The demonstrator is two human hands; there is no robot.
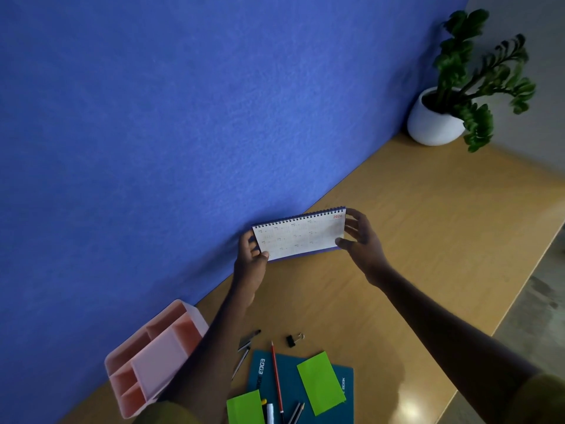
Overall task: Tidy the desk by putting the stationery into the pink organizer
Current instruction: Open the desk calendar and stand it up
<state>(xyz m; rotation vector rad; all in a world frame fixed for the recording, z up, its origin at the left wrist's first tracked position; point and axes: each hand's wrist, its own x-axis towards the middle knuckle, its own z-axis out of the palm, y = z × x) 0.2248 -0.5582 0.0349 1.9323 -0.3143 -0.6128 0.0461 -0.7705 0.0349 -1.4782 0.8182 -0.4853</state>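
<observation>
Pink organizer (159,356) is standing against the blue wall (153,117) while I am holding a desk calendar (299,237) upright, left hand (250,264) pinching one end, right hand (360,240) clasping the other with spread fingers.

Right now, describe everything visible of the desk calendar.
The desk calendar is a wide, low white page with faint month grids and a red year at its top right. It is bound by black spiral wire along the top, on a purple backing. It is upright, close to the blue wall, at the back of the wooden desk. The left hand pinches its lower left corner; the right hand spans its right edge, thumb low, finger high.
</observation>
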